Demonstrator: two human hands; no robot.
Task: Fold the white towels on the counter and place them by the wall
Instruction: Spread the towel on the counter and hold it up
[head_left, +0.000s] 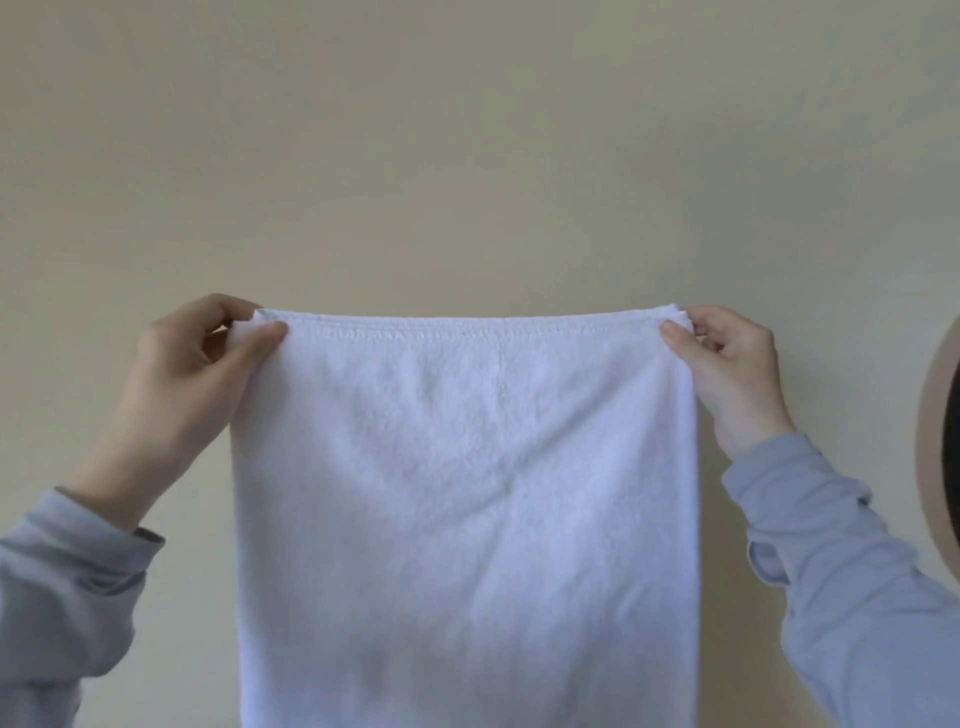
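A white towel (465, 509) hangs spread out flat in the air in front of a beige wall, its hemmed top edge level and taut. My left hand (182, 395) pinches the towel's top left corner between thumb and fingers. My right hand (732, 379) pinches the top right corner the same way. The towel's lower end runs out of the bottom of the view. The counter and any other towels are hidden from sight.
The plain beige wall (467, 156) fills the background. A round object with a tan rim and dark centre (935, 441) shows at the right edge, next to my right sleeve.
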